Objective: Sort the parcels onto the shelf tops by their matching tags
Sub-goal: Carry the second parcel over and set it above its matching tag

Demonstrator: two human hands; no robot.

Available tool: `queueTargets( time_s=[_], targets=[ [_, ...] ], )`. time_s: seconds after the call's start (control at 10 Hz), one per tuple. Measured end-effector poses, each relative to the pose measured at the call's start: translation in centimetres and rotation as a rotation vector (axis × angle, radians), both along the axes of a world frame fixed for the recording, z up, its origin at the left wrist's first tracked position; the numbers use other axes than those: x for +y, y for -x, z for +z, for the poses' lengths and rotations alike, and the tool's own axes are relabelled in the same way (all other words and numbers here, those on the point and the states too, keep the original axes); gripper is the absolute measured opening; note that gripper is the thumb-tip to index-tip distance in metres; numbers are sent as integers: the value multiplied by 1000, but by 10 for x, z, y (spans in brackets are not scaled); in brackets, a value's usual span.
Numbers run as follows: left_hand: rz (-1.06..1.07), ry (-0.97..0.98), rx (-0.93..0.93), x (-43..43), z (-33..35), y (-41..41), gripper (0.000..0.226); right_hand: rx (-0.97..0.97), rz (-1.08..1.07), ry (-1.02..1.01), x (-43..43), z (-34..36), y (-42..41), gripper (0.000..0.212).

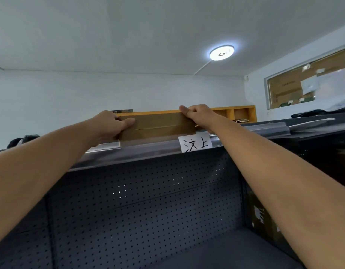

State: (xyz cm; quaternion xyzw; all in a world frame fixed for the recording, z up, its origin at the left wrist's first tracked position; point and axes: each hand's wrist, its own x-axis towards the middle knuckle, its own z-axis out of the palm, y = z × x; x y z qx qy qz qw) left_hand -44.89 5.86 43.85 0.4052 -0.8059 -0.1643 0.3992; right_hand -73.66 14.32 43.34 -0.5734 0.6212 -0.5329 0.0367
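Gripping the cardboard parcel [158, 126] by both ends — left hand [111, 125], right hand [200, 117] — seems light and stiff on the shelf top [148, 150] beside the tag [196, 144].

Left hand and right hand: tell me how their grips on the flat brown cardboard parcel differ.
The left hand clasps the flat brown cardboard parcel's left end, thumb flat across its face. The right hand pinches the upper right corner, thumb on the top edge. Both hold it on the dark metal shelf top.
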Motion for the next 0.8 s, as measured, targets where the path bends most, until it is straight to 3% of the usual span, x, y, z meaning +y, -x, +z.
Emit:
queueTargets(
  time_s=[0.3,0.4,0.6,0.8],
  targets=[
    [60,69,-13,7,-3,-1,54,213,-227,-26,6,5,-21,59],
    [64,123,20,16,-5,-1,37,291,-323,3,10,7,-27,55],
    [117,492,87,57,-13,-15,53,564,-472,154,34,0,-55,50],
    [91,753,155,90,-40,-40,47,640,-372,411,61,-34,-108,34]
  ],
)
